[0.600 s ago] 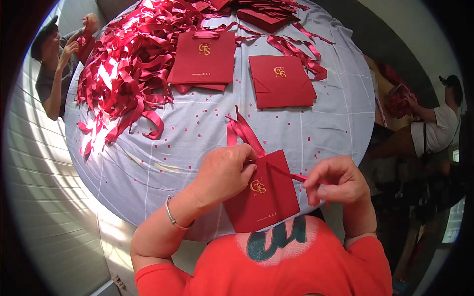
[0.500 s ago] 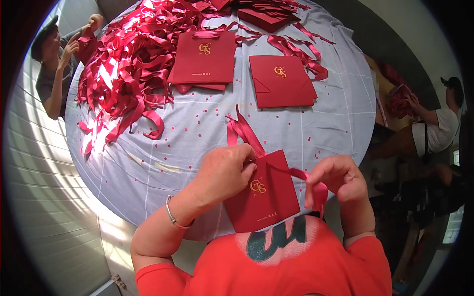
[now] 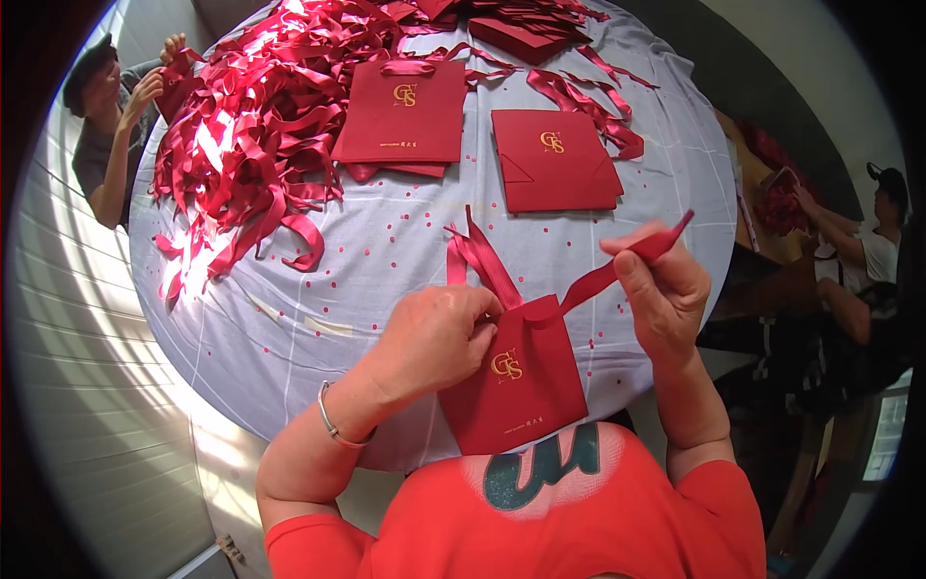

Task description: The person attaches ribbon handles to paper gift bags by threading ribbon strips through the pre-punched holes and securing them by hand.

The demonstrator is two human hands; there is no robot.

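A small red paper gift bag (image 3: 521, 405) with a gold emblem rests flat at the table's near edge, against my shirt. My left hand (image 3: 439, 338) is closed on its upper left part, fingertips at the top edge. My right hand (image 3: 667, 294) is raised to the right of the bag and pinches a red ribbon (image 3: 590, 284) near one end. That ribbon runs taut-looking from the bag's top to my fingers, its dark tip sticking out beyond them. Further ribbon strands (image 3: 487, 265) extend from the bag's top past my left hand; where they attach is hidden.
A large heap of red ribbons (image 3: 260, 145) covers the table's far left. Beyond my hands lie a stack of handled red bags (image 3: 405, 125) and a stack of folded ones (image 3: 559, 179). One person (image 3: 111, 145) works at the left, others (image 3: 863, 241) at the right.
My right hand has moved up and away from me, drawing the ribbon out toward the upper right. My left hand and the bag have stayed nearly in place.
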